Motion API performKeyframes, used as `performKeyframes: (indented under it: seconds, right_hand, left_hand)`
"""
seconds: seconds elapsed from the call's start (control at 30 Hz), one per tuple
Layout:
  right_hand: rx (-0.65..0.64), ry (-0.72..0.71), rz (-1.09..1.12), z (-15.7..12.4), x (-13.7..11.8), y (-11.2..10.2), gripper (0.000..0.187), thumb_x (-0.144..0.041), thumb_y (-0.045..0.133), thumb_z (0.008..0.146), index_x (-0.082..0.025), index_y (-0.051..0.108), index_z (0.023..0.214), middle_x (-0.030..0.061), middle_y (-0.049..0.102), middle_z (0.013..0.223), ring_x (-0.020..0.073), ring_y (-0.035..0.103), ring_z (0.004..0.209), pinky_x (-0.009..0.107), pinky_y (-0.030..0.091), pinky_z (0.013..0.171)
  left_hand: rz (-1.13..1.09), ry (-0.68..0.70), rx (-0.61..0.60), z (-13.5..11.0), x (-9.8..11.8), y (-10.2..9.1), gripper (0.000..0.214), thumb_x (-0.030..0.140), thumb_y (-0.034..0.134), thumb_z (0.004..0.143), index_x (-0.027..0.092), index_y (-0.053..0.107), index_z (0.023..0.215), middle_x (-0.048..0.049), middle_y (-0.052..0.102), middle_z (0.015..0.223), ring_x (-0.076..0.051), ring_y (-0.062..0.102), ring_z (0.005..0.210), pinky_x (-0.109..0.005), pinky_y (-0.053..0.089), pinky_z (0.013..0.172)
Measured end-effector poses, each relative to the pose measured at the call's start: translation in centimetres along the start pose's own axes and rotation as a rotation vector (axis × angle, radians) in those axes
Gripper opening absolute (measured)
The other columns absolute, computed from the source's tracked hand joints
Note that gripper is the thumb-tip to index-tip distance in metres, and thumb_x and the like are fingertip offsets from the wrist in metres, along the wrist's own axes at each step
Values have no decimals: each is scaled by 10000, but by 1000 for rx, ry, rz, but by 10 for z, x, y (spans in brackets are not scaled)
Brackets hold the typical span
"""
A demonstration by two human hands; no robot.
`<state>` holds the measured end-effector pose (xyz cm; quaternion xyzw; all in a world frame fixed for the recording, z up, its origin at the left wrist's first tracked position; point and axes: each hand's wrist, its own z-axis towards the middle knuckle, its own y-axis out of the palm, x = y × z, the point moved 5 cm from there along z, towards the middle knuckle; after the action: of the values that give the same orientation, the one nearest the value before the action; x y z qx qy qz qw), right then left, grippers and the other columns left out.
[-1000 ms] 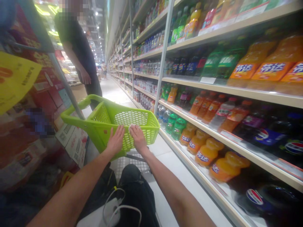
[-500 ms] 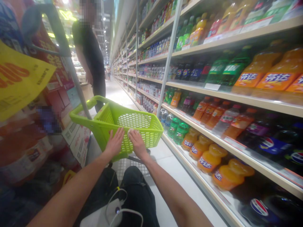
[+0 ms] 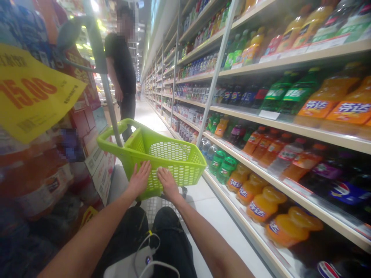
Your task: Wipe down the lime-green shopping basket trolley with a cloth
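Pale tiled floor (image 3: 210, 208); long beige-edged shelving (image 3: 290, 125) at right; small bright ceiling lights (image 3: 138, 29) farther off

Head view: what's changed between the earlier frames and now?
View swung left: the green basket, shelves and yellow price sign sit farther right in frame; the sign's 15.00 now shows whole. Relative to the basket, the left hand and right hand slid slightly down its side. Nothing visibly grabbed or released. Unchanged: both hands against the basket; white device below them.
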<state>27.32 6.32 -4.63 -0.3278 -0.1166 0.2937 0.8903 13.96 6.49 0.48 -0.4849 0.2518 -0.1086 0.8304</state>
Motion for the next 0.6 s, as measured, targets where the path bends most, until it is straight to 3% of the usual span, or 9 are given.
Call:
performKeyframes:
  seconds: [0.13, 0.23, 0.43, 0.5, 0.6]
  right_hand:
    - [113, 26, 3, 44, -8, -18, 471, -34, 324, 849, -148, 462, 1285, 82, 420, 1373, 186, 163, 1361, 434, 269, 1085]
    - [107, 24, 10, 63, -12, -13, 478, -30, 320, 848, -150, 453, 1291, 82, 411, 1379, 181, 152, 1364, 445, 266, 1087]
    - [-27, -44, 25, 30, -19, 23, 453, -24, 349, 838, -118, 484, 1260, 127, 457, 1336, 205, 238, 1342, 476, 340, 1031]
    - [-43, -70, 37, 24, -25, 25, 452, -20, 356, 832, -107, 487, 1256, 138, 466, 1325, 205, 247, 1339, 468, 346, 1026]
    - [13, -64, 68, 43, -35, 14, 466, -26, 374, 830, -119, 469, 1276, 122, 433, 1355, 191, 204, 1353, 444, 300, 1062]
  left_hand:
    - [7, -35, 7, 3, -11, -12, 649, 81, 315, 731, 87, 258, 1377, -99, 176, 1483, -217, 116, 1374, -546, 91, 1087]
    - [10, -59, -2, 2, -18, -18, 663, 72, 319, 719, 89, 255, 1379, -95, 178, 1483, -214, 118, 1374, -544, 93, 1088]
    - [13, -45, 1, -15, -28, -12, 636, 103, 330, 742, 90, 269, 1375, -106, 212, 1475, -222, 146, 1368, -539, 107, 1088]
    - [12, -53, 3, -21, -34, -10, 639, 100, 329, 742, 88, 261, 1377, -107, 217, 1473, -223, 152, 1367, -539, 114, 1087]
    - [17, -79, 5, -26, -45, -14, 630, 96, 320, 746, 79, 265, 1374, -117, 207, 1475, -227, 144, 1368, -538, 105, 1088]
